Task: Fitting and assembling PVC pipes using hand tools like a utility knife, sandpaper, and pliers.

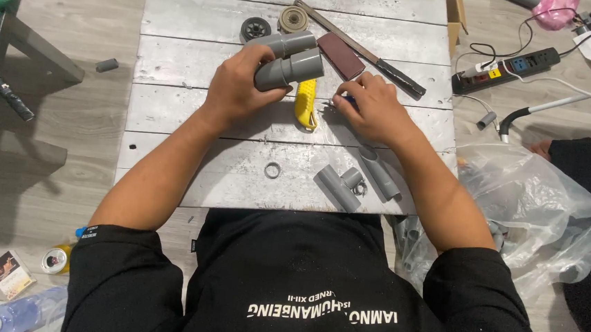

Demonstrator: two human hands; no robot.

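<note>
The left hand (pixel 235 89) has its fingers wrapped tight around a grey pipe piece (pixel 290 60) made of two short tubes side by side, and holds it up just over the middle of the tabletop (pixel 175 109). The right hand (pixel 376 109) rests near it, a bit toward the right edge, with its fingers pinched shut on a small dark thing (pixel 345 101) that is too little to make out. A yellow tool (pixel 306 103) lies flat between the two hands. Past the hands, toward the far edge, lie a brown sanding block (pixel 340 55), a long flat file (pixel 362 49) and two round wheels (pixel 255 28). Near the front edge sit a grey T-shaped pipe joint (pixel 341 184), a short grey pipe (pixel 380 173) and a small ring (pixel 272 170). It looks like the person is working on the open ends of the grey pipe piece. The next move would call for a steady hold with the left hand while the right hand brings its small thing to the pipe with care.
</note>
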